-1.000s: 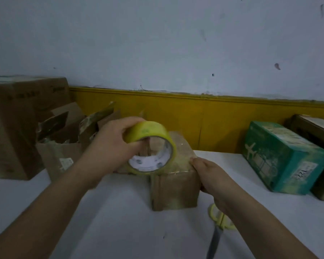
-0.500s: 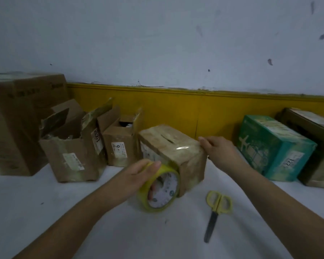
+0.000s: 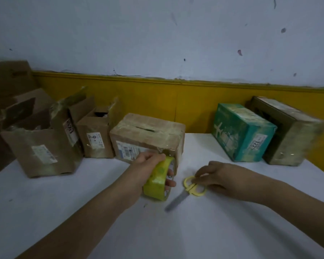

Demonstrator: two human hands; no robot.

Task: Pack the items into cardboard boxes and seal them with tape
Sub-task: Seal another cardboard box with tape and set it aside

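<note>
Yellow tape roll gripped tight in the left hand, right against the brown box at its front corner. The right hand has fingertips on the scissors; a real grip, I can't tell. The brown box sits mid-table, with open boxes to its left and a green box to its right.

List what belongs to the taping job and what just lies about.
In use: yellow tape roll in left hand; taped brown cardboard box; yellow-handled scissors under right hand.
Lying about: green printed box; dark olive box; large open brown box; small open brown box.
</note>
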